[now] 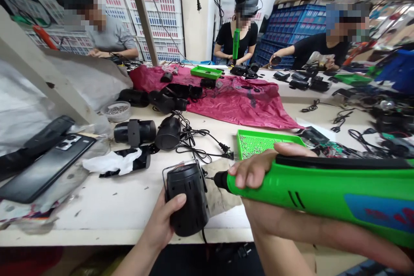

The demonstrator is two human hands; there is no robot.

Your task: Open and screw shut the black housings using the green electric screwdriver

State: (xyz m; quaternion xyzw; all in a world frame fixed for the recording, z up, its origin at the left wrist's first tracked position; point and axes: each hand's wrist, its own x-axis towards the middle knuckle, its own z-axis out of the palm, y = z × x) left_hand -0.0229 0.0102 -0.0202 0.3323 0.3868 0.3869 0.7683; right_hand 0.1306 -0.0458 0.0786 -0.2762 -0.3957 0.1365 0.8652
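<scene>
1. Through the head camera I see my left hand (166,215) closed around a black canister (187,202), the thumb pressed on its near face and the other fingers mostly hidden behind it.
2. The canister is held roughly upright, tilted slightly, over the front part of the table (129,209); a thin wire loop stands at its upper left, and a black cord hangs below it.
3. My right hand (274,217) is gripping a green electric screwdriver (310,189), fingers curled over its body near the black nose.
4. The screwdriver lies almost level, its bit pointing left at the upper right side of the canister; from here I can't tell whether the tip touches.
5. Just beyond my right hand sits a green tray (271,133) with small metal screws in it.
6. Past the canister, I have black cylinders (168,133) and tangled cords (197,138) on the table.
7. Off to the left lies a phone (48,170), well apart from both hands.
</scene>
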